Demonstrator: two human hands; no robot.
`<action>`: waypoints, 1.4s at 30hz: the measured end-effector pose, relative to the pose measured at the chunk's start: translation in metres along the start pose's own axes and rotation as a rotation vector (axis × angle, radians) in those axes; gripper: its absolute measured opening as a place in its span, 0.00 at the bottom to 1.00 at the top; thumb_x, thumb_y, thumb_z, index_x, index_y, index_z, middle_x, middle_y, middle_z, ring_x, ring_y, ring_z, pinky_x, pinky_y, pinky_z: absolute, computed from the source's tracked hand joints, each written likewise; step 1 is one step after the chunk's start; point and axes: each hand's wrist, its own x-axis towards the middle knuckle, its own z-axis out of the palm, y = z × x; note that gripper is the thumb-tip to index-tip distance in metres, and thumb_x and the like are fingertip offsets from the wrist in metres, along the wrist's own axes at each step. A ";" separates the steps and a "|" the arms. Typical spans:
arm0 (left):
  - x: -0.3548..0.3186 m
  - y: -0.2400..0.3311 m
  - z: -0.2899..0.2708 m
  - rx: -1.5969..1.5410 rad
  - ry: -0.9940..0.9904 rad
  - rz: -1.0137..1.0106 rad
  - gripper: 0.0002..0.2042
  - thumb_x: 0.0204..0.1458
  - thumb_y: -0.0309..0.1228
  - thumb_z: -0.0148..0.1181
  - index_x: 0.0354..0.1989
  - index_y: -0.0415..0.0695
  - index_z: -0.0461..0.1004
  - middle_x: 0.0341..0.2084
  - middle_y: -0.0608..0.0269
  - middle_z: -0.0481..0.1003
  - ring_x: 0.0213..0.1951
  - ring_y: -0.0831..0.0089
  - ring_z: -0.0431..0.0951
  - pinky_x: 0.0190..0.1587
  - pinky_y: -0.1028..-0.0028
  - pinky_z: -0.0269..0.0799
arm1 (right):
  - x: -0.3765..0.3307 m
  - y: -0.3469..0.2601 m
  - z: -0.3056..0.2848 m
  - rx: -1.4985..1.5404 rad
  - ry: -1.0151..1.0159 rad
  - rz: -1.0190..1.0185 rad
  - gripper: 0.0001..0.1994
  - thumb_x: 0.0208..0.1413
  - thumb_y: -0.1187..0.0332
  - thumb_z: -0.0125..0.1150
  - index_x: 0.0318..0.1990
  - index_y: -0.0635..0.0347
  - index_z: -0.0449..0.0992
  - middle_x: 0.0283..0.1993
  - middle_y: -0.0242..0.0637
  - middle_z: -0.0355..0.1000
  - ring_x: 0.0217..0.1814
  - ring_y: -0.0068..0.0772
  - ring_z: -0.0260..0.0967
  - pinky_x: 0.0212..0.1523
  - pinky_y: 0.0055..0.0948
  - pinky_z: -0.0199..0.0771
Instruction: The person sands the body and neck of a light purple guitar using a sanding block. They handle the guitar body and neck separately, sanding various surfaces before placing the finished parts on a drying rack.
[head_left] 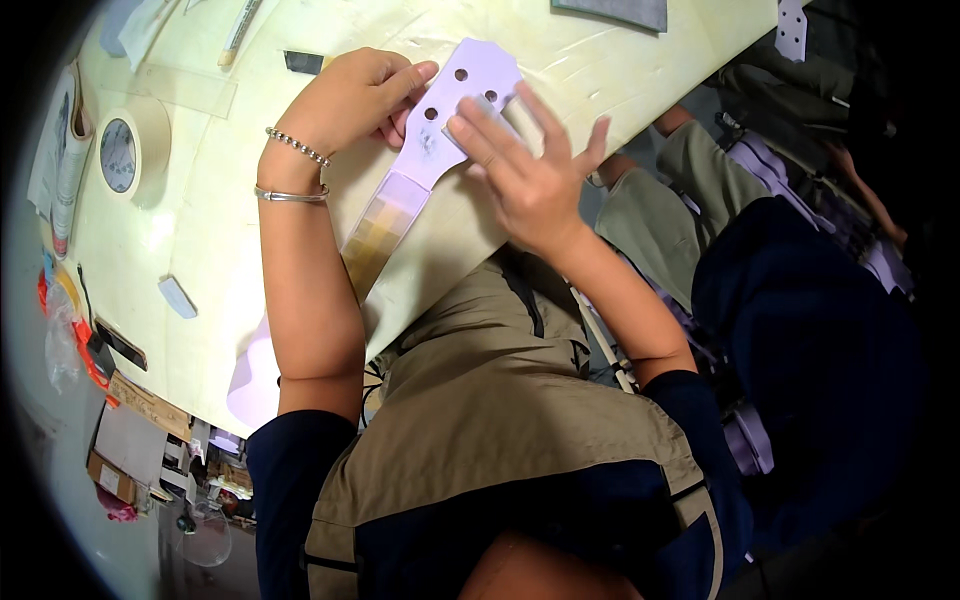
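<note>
A lavender ukulele (480, 62) lies slantwise on the table, its headstock with round peg holes pointing away from me. Tape covers the fretboard (385, 228), and a grey smudge marks the headstock's lower part. My left hand (365, 95) is closed at the headstock's left edge, thumb and fingers against it. Over the right side of the headstock is my right hand (525, 175), slightly blurred, with some fingers spread. A small pale grey block (508, 120) shows partly beneath its fingers. My left forearm hides much of the ukulele; part of its body (254, 375) shows beside the elbow.
A masking tape roll (150, 150), a small whitish block (177, 297) and a rolled newspaper (70, 150) lie on the left of the table (230, 250). A dark grey flat piece (615, 12) sits at the far edge. A seated person (790, 330) is close on my right.
</note>
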 end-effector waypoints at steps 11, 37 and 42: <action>0.003 0.005 0.001 0.068 -0.018 0.022 0.24 0.56 0.51 0.53 0.24 0.39 0.70 0.17 0.65 0.70 0.20 0.77 0.74 0.24 0.78 0.70 | -0.007 -0.013 -0.003 0.097 -0.009 -0.163 0.21 0.47 0.53 0.60 0.52 0.30 0.75 0.56 0.11 0.71 0.66 0.28 0.58 0.68 0.56 0.07; 0.001 0.006 0.008 0.081 0.085 0.066 0.25 0.59 0.46 0.49 0.17 0.37 0.68 0.10 0.64 0.69 0.14 0.76 0.73 0.24 0.76 0.72 | -0.017 0.021 -0.015 0.023 -0.009 -0.094 0.22 0.47 0.57 0.61 0.53 0.31 0.75 0.57 0.10 0.70 0.63 0.28 0.61 0.69 0.54 0.11; 0.005 0.006 0.003 0.078 0.023 0.015 0.24 0.57 0.52 0.53 0.22 0.41 0.69 0.15 0.69 0.66 0.19 0.78 0.72 0.23 0.79 0.69 | 0.000 -0.004 0.008 0.118 0.023 -0.130 0.22 0.49 0.58 0.58 0.55 0.31 0.74 0.59 0.11 0.68 0.64 0.28 0.59 0.69 0.55 0.13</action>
